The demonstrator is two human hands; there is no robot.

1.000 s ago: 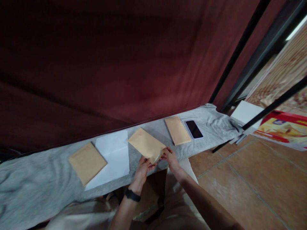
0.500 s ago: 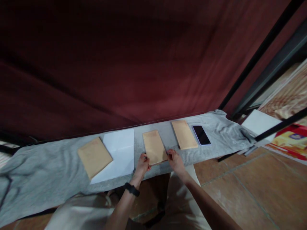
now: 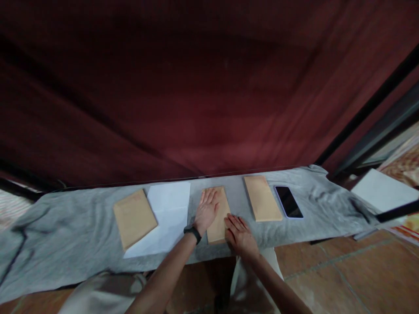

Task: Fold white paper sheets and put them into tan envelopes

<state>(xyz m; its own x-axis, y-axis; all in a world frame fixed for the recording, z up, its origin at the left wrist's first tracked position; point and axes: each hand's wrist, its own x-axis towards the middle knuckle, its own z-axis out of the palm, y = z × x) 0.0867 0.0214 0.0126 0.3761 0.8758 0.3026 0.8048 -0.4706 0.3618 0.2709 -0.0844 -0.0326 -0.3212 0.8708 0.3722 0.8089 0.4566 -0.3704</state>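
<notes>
At the left edge, a striped pale surface shows past a dark bar. Next, grey cloth, rumpled at this end, runs the full width as the work surface; dark red curtain hangs along its far side. Left brown envelope lies flat and skewed, its right part over the white paper. Paper is flat too, faint crease across it. Black wristband on the left wrist, just right of the paper's near part. Left hand is palm down on the middle brown envelope, fingers out straight, slightly spread, gripping nothing. Middle brown envelope lies flat on the cloth between the paper and the right brown envelope, touching neither, long way running near to far; left hand hides part of its left and far area. Right hand is palm down at its right edge, fingers extended and almost together, tips touching that edge; no grip visible, can't tell how hard it presses. Right brown envelope is flat, well clear of the right hand. Phone, dark screen up, sits just right of it, tilted similarly. Further right, white flat-topped object beyond the cloth's end; tiled floor on the near side.
</notes>
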